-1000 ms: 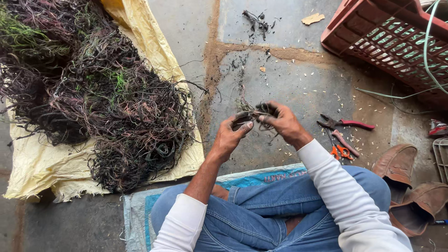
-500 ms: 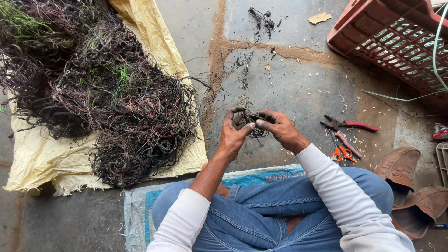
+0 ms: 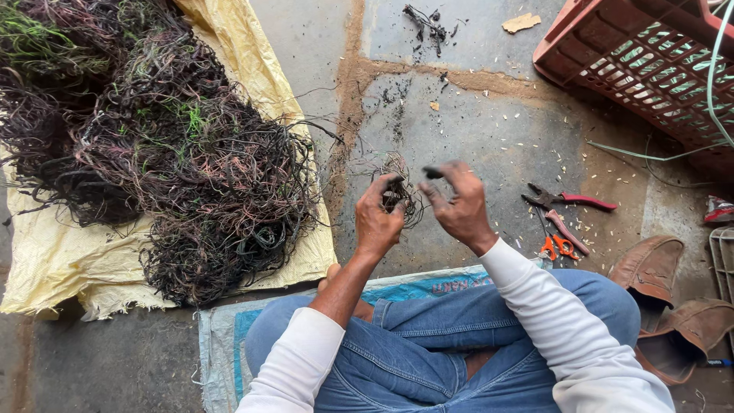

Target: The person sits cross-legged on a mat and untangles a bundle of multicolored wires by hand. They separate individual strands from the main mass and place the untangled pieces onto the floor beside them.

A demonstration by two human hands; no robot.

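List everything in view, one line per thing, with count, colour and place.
heap of stringy roots: one, dark purple-brown with green bits, on the sheet at left
sheet: one, yellow, on the floor at left
crate: one, red, top right
cutters: one, red handles, right of the hands
scissors: one, orange handles, below the cutters
shoes: two, brown, lower right
mat: one, blue-white, under the legs
small tangle: one, dark, in left hand
right hand: beside the tangle

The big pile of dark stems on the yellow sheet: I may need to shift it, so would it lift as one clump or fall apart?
The pile looks tangled, so it would probably lift in clumps. Its thin strands curl and droop over the yellow sheet, suggesting they are floppy, probably light, and likely to trail loose ends.
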